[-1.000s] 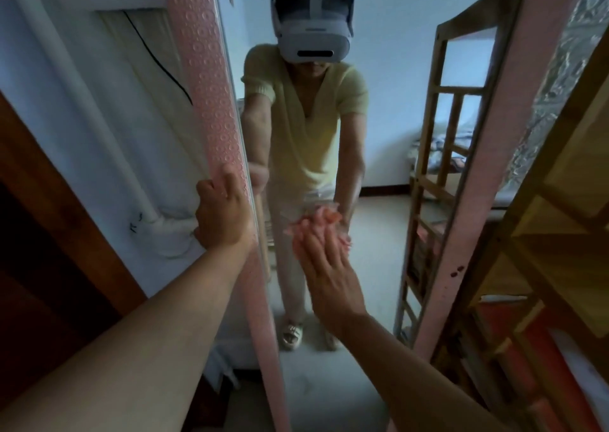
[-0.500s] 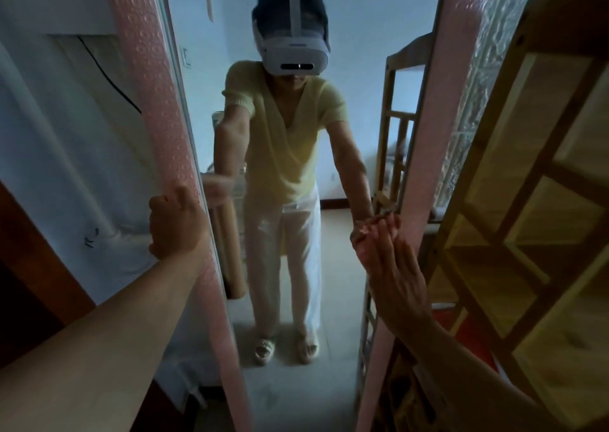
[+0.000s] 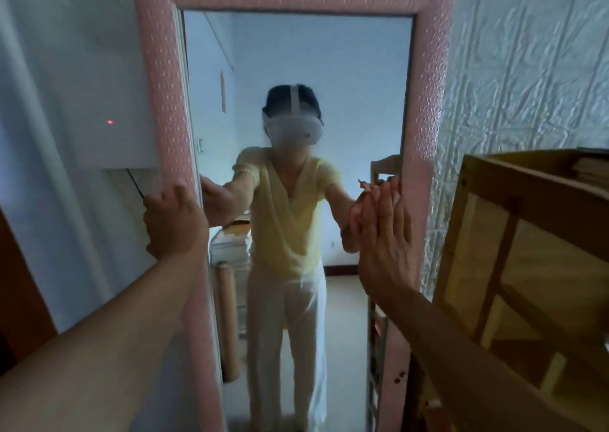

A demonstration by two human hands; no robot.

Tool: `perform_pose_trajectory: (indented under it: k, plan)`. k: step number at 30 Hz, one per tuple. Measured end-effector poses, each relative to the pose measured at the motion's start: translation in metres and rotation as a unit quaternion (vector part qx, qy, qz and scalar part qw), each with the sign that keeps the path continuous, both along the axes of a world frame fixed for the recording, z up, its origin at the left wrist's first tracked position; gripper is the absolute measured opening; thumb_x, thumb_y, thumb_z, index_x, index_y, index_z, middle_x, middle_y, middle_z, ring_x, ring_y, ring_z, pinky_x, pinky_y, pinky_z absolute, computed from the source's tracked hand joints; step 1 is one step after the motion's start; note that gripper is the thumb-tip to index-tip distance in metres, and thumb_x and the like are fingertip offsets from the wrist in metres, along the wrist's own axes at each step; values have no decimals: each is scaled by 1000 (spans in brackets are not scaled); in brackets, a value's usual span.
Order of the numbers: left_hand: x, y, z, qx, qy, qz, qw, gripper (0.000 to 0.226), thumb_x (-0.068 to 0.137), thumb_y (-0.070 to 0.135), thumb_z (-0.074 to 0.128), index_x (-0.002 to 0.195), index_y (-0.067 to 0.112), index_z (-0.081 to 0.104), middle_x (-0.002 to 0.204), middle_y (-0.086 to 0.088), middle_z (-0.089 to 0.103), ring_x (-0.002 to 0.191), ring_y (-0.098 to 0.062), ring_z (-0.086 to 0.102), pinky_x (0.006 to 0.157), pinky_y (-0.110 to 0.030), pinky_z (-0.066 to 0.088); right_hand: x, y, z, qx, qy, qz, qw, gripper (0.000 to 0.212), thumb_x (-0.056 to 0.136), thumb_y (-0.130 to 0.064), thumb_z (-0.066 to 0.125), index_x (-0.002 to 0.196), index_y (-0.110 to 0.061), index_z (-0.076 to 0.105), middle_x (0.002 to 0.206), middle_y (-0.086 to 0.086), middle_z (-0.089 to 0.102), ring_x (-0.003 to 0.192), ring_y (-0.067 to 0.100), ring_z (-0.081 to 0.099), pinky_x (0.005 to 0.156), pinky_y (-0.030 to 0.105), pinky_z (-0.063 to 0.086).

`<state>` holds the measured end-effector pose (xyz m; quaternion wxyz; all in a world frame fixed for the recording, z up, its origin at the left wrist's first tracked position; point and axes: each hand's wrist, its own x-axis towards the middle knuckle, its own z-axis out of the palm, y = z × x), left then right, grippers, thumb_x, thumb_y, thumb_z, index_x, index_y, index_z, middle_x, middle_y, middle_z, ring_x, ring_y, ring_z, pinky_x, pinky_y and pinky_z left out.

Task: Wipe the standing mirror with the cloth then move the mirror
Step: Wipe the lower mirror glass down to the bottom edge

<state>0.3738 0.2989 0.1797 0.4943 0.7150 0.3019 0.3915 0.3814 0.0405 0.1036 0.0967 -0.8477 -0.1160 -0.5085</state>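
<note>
Mirror (image 3: 296,53) stands upright, filling the middle of the view, with its pink textured frame (image 3: 164,102) running up both sides and across the top. At 9 o'clock of it hangs a white box (image 3: 108,102) with a small red light, mounted on the pale wall, a dark cord trailing below. The left hand (image 3: 174,224) has its grip clenched around the frame's left side, fingers curled over the edge. In the glass a person in a yellow top and pale trousers is reflected, arms stretched forward. At 3 o'clock on the glass, just beside the frame's right side, the right hand (image 3: 382,234) lies flat with fingers straight, pressing a pink cloth (image 3: 365,191) against the mirror; only the cloth's edge shows past the fingertips. Farther right stands a wooden shelf (image 3: 527,250), close to the frame, before a white embossed wall (image 3: 527,69).
</note>
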Motion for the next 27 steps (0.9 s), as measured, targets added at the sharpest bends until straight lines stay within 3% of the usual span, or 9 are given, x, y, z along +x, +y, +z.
perform_pose_trajectory:
  k: [5, 10, 12, 16, 18, 20, 22, 25, 27]
  plan:
    - [5, -1, 32, -36, -30, 3, 999, 57, 93, 48, 37, 128, 2, 43, 132, -25, 49, 122, -41, 46, 99, -46, 35, 26, 5, 56, -4, -31, -6, 999, 56, 104, -22, 6, 144, 13, 26, 150, 36, 22, 143, 48, 14, 120, 51, 13]
    - [9, -1, 47, -32, -26, -7, 999, 57, 92, 45, 43, 128, 0, 42, 133, -24, 48, 123, -41, 45, 100, -46, 35, 34, 44, 72, 62, -38, -19, 997, 50, 101, -12, 29, 146, 9, 25, 154, 32, 16, 144, 49, 8, 116, 58, 21]
    - [9, 3, 45, -23, -19, -4, 1000, 55, 91, 43, 46, 125, 0, 42, 130, -25, 50, 121, -42, 46, 99, -48, 36, 28, 72, 61, -17, -26, 42, 999, 52, 99, -11, 16, 149, 0, 24, 158, 24, 11, 146, 44, 3, 115, 55, 24]
    - [8, 6, 45, -29, -18, -15, 999, 54, 89, 42, 49, 123, 0, 43, 127, -25, 53, 119, -42, 49, 97, -46, 38, 29, 69, 73, -211, -19, 103, 972, 58, 92, -12, 27, 150, -14, 32, 160, 12, 16, 148, 36, 11, 117, 50, 22]
    - [9, 8, 49, -53, -28, -20, 998, 53, 88, 42, 48, 122, 0, 45, 126, -25, 53, 118, -42, 50, 97, -46, 38, 41, 54, 96, -105, -38, 31, 993, 55, 92, -10, 39, 147, -12, 37, 158, 20, 19, 145, 39, 18, 114, 51, 27]
    - [12, 11, 54, -65, -28, -35, 997, 52, 90, 42, 45, 121, 0, 46, 126, -24, 53, 118, -41, 49, 98, -46, 37, 49, 51, 119, 116, -69, -27, 990, 56, 92, -10, 50, 145, -2, 35, 156, 25, 18, 145, 42, 15, 115, 52, 24]
    - [15, 15, 61, -45, -32, -49, 997, 49, 90, 41, 44, 120, 2, 47, 125, -23, 53, 116, -40, 50, 97, -44, 38, 50, 76, 125, 170, -89, 3, 981, 58, 92, -4, 47, 148, 0, 30, 158, 24, 13, 147, 43, 3, 120, 51, 13]
    - [21, 20, 75, -23, -47, -53, 997, 45, 90, 40, 45, 120, 6, 49, 123, -21, 56, 114, -39, 52, 96, -44, 39, 35, 129, 111, -72, -70, 121, 988, 60, 92, -10, 30, 151, -17, 29, 161, 7, 14, 148, 35, -1, 114, 51, 23]
    - [23, 23, 83, -23, -50, -62, 997, 44, 89, 42, 46, 118, 8, 51, 121, -20, 57, 112, -39, 53, 97, -45, 40, 30, 137, 116, -216, -85, 157, 960, 61, 86, -16, 26, 144, -22, 42, 156, 2, 31, 145, 31, 21, 110, 49, 32]
